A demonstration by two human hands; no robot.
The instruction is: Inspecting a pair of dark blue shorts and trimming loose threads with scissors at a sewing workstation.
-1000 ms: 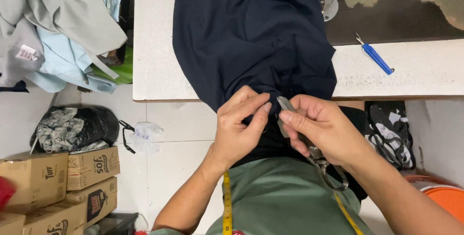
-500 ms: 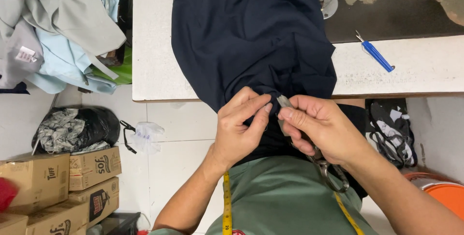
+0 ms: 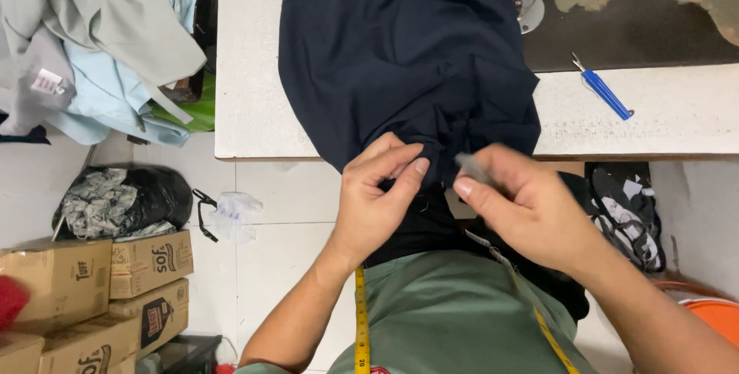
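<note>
Dark navy garment (image 3: 408,58) draped over tabletop (image 3: 246,58) edge toward lap, hem pinched taut by left hand (image 3: 377,197) fingers; right hand (image 3: 531,212) fingers clamped on small grey tool (image 3: 471,168), blurred, just beside.

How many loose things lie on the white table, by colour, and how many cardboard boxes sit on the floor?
Dark navy garment, pinched by the left hand: 1
Blue-handled tool: 1
Cardboard boxes, at least partly visible: 5
Total: 7
The right hand holds a small grey tool.
</note>
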